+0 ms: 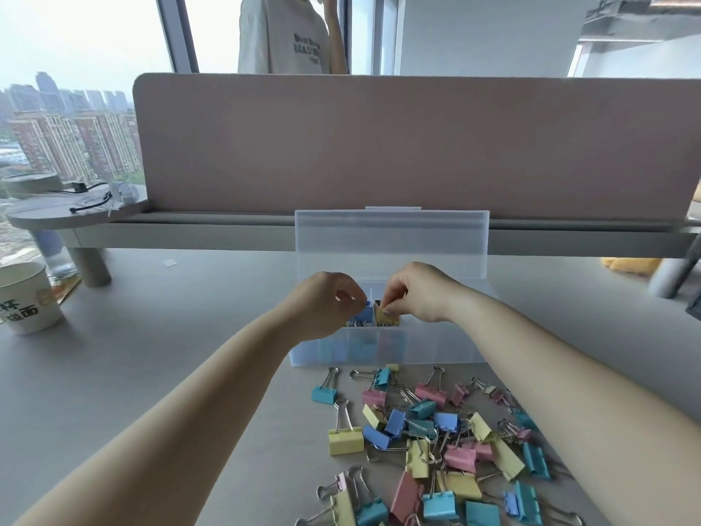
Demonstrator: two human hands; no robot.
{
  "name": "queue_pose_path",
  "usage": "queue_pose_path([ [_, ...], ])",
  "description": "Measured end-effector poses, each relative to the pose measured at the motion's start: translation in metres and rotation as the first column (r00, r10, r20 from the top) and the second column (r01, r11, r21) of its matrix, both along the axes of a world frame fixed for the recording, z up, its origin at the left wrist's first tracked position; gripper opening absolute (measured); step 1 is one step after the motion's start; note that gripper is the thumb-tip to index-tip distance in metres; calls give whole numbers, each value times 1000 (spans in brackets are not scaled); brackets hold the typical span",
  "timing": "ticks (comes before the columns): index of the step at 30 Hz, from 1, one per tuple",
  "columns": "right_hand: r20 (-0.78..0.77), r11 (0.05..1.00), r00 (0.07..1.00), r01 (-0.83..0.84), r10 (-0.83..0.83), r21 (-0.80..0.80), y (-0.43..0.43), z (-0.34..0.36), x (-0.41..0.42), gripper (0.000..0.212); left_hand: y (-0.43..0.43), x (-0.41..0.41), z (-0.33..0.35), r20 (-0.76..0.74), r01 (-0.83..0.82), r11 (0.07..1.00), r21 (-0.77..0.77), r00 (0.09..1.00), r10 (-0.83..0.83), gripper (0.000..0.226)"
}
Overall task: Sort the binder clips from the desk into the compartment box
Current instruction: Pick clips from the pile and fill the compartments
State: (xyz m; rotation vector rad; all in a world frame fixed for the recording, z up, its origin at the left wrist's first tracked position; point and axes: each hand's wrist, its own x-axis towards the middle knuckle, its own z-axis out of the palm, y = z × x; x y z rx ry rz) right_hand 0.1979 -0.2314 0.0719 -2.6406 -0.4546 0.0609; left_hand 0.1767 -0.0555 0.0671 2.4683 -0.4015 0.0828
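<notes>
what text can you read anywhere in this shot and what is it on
Paper cup at the left desk edge: dark Chinese characters, the last one reads "面"; the others are cut off or too blurred to be sure of.
White T-shirt of the person behind the divider: several lines of dark print, too blurred to read.
Compartment box and binder clips: no visible text.

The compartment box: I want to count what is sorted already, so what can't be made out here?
Head view only:
- Compartment box interior: hidden by both hands and its frosted front wall.
- Blue clip and yellow clip: partly covered by fingers.
- Clip pile: cut off by the bottom edge.
</notes>
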Motion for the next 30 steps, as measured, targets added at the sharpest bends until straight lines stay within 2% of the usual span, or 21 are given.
queue_pose_path([
  [6,123,995,991,58,-47,-84,1,-8,-1,4,6,-22,-3,61,182,975,126,980,-191,21],
  [13,120,981,989,69,-91,179,-26,3,-20,7,14,-20,-6,142,145,969,199,974,-175,17],
  [17,176,926,965,123,-196,358,-51,5,-48,7,15,-24,-9,175,76,980,182,979,-108,16],
  [20,215,857,923,186,-321,480,-68,4,-75,7,12,-36,-13,348,-78,970,228,937,-7,25],
  [23,193,815,904,231,-381,531,-82,-4,-99,8,8,-59,-13,437,-103,988,117,898,42,23],
  [25,139,804,912,258,-386,536,-89,-11,-113,8,9,-73,-17,382,-72,996,45,923,50,17],
  [27,94,805,924,270,-371,528,-93,-17,-125,7,15,-83,-22,261,-44,999,-6,964,44,11],
  [30,42,820,941,269,-335,505,-93,-25,-139,6,24,-95,-26,121,-21,998,-55,992,28,12],
])
